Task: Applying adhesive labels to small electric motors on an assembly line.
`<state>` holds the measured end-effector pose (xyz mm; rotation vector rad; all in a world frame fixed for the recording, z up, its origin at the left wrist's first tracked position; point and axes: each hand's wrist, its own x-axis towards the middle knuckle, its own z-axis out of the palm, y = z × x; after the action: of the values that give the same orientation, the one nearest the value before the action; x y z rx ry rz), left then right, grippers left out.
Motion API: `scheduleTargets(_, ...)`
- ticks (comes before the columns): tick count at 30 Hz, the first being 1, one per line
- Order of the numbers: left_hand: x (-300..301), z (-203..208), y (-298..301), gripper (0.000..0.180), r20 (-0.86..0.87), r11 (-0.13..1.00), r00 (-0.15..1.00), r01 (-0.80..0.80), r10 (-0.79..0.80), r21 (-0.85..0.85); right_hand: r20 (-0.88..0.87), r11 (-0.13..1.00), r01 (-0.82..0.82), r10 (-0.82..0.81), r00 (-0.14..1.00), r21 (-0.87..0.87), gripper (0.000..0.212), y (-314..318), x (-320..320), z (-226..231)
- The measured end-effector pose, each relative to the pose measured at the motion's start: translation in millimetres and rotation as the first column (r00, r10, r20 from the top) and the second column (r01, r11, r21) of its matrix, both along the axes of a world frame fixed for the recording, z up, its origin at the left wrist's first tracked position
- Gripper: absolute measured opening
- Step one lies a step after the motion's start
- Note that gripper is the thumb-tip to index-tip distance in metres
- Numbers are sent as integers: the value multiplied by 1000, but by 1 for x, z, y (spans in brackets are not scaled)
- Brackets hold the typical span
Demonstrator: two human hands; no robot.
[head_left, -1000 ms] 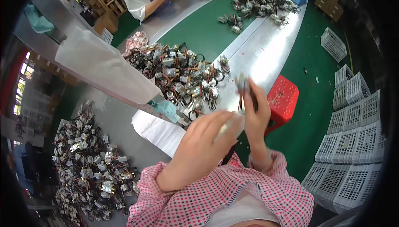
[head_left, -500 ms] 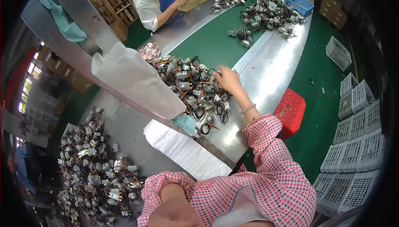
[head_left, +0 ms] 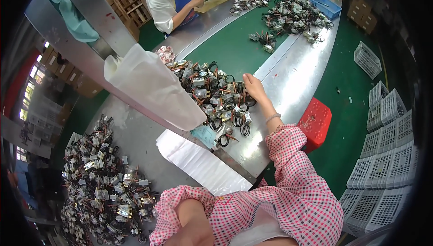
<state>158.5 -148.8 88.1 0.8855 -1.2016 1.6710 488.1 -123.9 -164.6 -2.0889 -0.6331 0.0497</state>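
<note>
My right hand [head_left: 255, 88] reaches over the right edge of a pile of small electrical parts with coiled black cables [head_left: 214, 95]. Its fingers are curled and pressed together, and whatever lies in them is too hidden to make out. Low in the picture, close to my body, is my left hand [head_left: 194, 234]; the lower border cuts off its fingers. Between my arms and the pile, a long white plastic sheet [head_left: 198, 160] lies along the table edge. A second, larger heap of similar cabled parts [head_left: 108, 183] spreads on the metal surface at left.
A metal post [head_left: 135, 106] with a white bag [head_left: 151, 83] slants across the left. Across the table, a person [head_left: 173, 7] handles a small part. More cabled parts [head_left: 293, 16] lie at the far end beside a blue bin [head_left: 324, 6]. A red stool [head_left: 315, 122] and stacked grey crates [head_left: 383, 169] stand right.
My right hand has shifted slightly right, and its fingers, spread before, have drawn together. My left hand has moved a little at the lower border.
</note>
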Motion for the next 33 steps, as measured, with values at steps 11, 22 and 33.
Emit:
scheduleTargets(11,-15,9,-4,21,-264,965,959,-164,107,-204,258,969,127,-180,949,210,26,-84,-29,21)
scheduleTargets(22,-17,9,-27,17,245,994,964,-107,103,3,256,776,-628,619,743,-56,59,-167,-222,54)
scheduleTargets(33,-29,13,-50,20,190,939,920,-323,341,-120,261,708,-701,695,670,-85,51,-166,-246,34)
